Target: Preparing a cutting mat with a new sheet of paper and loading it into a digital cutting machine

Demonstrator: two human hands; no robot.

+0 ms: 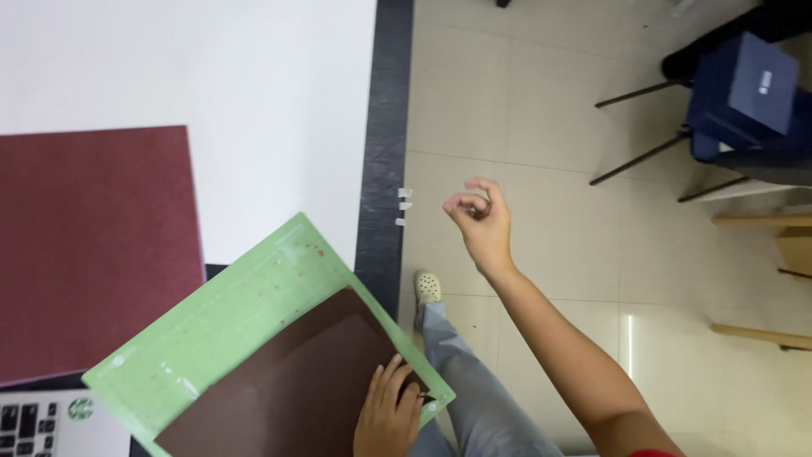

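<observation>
Under the left hand [389, 415], brown paper [288, 389] runs off-frame.

laptop [51, 423] cut off by the bottom edge; left hand [391, 415] partly too.

Left hand [389, 415] on brown sheet [288, 389]

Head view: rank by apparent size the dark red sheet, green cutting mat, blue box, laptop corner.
1. Green cutting mat and dark red sheet: alike, and both cropped by the frame, so not ranked against each other.
2. Blue box: farther from the camera, so it may look smaller than it is.
3. Laptop corner: mostly out of frame.
</observation>
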